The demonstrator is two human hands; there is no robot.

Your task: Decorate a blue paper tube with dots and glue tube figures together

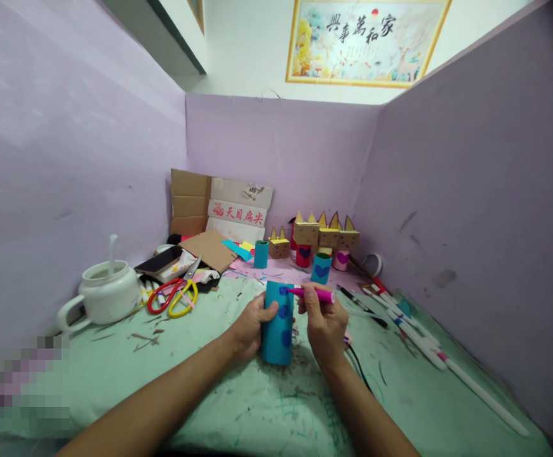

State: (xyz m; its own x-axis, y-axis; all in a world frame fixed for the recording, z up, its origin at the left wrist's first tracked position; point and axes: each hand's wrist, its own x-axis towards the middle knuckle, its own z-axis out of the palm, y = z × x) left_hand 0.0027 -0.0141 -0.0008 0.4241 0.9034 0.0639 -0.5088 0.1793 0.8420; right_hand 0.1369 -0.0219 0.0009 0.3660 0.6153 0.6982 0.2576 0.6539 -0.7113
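The left hand has its grip wrapped around a blue tube, held nearly upright at the middle of the green-covered bench. The right hand pinches a pink marker in its grip, the tip at the uppermost of the tube's dark spots (whether it touches is hard to tell). Beyond stands a shorter tube with a heart; scissors lie off left, near a white pot.
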